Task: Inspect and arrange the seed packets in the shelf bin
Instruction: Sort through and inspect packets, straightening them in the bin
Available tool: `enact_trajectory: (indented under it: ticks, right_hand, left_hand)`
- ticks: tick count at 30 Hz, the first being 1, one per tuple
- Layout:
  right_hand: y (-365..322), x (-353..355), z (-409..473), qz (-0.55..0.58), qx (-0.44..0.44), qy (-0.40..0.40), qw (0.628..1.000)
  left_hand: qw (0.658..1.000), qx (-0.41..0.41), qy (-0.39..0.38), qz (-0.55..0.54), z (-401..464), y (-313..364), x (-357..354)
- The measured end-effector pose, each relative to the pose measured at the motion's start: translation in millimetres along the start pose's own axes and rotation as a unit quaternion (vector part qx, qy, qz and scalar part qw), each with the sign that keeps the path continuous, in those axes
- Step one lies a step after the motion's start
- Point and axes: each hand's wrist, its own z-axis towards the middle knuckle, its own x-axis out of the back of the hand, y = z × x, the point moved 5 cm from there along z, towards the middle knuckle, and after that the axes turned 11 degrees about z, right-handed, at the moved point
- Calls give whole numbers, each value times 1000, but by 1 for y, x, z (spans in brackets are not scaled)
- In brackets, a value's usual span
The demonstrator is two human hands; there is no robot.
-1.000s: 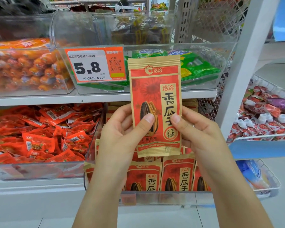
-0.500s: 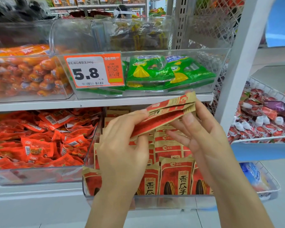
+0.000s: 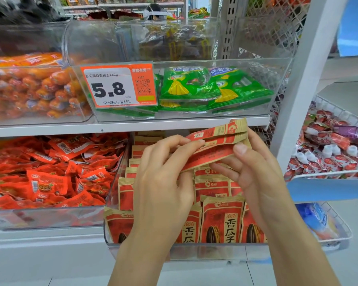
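A red and tan seed packet (image 3: 213, 148) is tipped nearly flat, its top end pointing up to the right, just under the upper shelf edge. My left hand (image 3: 165, 182) pinches its left part with thumb and fingers. My right hand (image 3: 254, 172) holds its right part, thumb on top and fingers beneath. Both hands hover over the clear shelf bin (image 3: 194, 251), where several matching seed packets (image 3: 223, 221) stand upright in rows. My hands hide part of those rows.
A clear bin of red snack packs (image 3: 50, 172) sits to the left. Above are green packs (image 3: 211, 89), an orange 5.8 price tag (image 3: 118, 86) and orange sausages (image 3: 29, 89). A white shelf post (image 3: 302, 83) and wire baskets (image 3: 335, 153) stand at right.
The packet went from upright and facing me to tipped almost flat. Both hands lowered it toward the back of the bin, and in the last half second it barely moved.
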Motion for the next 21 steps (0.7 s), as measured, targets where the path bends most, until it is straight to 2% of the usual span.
enact_trajectory:
  ticks: [5, 9, 13, 15, 18, 21]
  right_hand:
    - [-2, 0, 1, -53, 37, -16, 998]
    - [-12, 3, -1, -161, 98, -22, 982]
    - [-16, -3, -2, -255, 102, -55, 960]
    - [-14, -5, -1, -266, 99, -64, 957]
    - [-12, -7, 1, -264, 112, -50, 957]
    - [-19, -6, 2, -230, 162, 2, 960]
  left_hand:
    - [999, 20, -19, -41, 2, -7, -2]
    - [994, 22, -48, -98, 5, -18, 0]
    - [987, 24, -98, -122, 2, -21, -2]
    - [986, 30, -109, -122, 0, -25, -3]
    - [985, 64, -132, -91, 0, -38, -2]
    - [974, 94, -203, 33, 1, -56, 1]
